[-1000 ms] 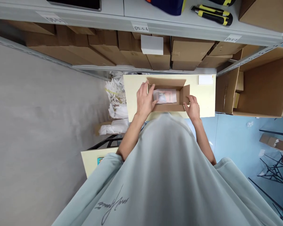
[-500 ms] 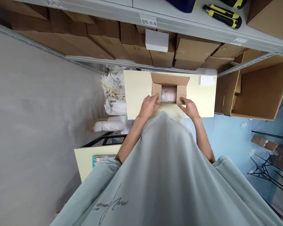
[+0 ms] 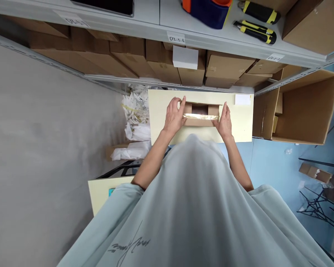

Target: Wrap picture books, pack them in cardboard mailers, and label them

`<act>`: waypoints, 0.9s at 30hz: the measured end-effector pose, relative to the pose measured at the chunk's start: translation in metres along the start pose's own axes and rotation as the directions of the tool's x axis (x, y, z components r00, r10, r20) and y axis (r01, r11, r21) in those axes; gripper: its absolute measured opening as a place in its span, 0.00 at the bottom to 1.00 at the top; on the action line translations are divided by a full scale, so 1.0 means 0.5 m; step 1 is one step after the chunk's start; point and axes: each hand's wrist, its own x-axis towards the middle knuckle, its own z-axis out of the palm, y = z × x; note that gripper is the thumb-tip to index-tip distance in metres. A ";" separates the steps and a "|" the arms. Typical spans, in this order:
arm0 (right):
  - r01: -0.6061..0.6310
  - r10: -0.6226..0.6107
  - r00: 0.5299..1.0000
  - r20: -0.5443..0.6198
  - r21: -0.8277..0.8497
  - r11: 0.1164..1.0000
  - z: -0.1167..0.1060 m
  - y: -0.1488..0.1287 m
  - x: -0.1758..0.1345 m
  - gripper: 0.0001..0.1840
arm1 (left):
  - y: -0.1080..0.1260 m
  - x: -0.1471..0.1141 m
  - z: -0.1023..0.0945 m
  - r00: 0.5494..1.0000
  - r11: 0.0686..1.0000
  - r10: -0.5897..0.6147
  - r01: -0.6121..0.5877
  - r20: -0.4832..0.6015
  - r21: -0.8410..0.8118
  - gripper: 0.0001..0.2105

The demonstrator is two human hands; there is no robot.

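Observation:
A small cardboard box (image 3: 199, 122) stands on the cream tabletop (image 3: 160, 128) in front of me. Its two side flaps are folded in, and a dark gap shows between them. Along its near part runs a strip of shiny clear tape (image 3: 202, 116). My left hand (image 3: 173, 118) grips the left end, with the thumb at the near side and the fingers reaching to the back corner. At the right end, my right hand (image 3: 225, 121) holds the box with its fingers upright along the side. What lies inside the box is hidden now.
A metal shelf (image 3: 144, 31) with several cardboard boxes rises behind the table. Utility knives (image 3: 256, 32) and a navy-and-orange tape dispenser (image 3: 207, 14) lie on it. A large open carton (image 3: 306, 111) stands at the right. White plastic packaging (image 3: 136, 105) is at the left.
The near flap with its shiny tape has come up into view and hides the pinkish contents. Both hands have shifted from the side flaps to the box's ends.

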 end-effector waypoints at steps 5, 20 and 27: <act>0.057 -0.051 0.995 0.088 -0.063 0.996 -0.007 -0.005 -0.011 0.33 | -0.005 -0.039 0.026 0.989 0.994 -0.052 0.038 0.136 0.104 0.21; 0.098 -0.095 0.992 0.088 -0.037 0.994 0.018 0.013 -0.018 0.20 | -0.055 -0.034 0.068 0.988 0.972 -0.139 0.125 -0.059 -0.197 0.06; -0.043 0.047 0.995 0.089 -0.043 0.998 0.038 -0.006 -0.015 0.26 | -0.052 -0.037 0.089 0.877 0.772 -0.463 0.331 -0.124 -0.542 0.08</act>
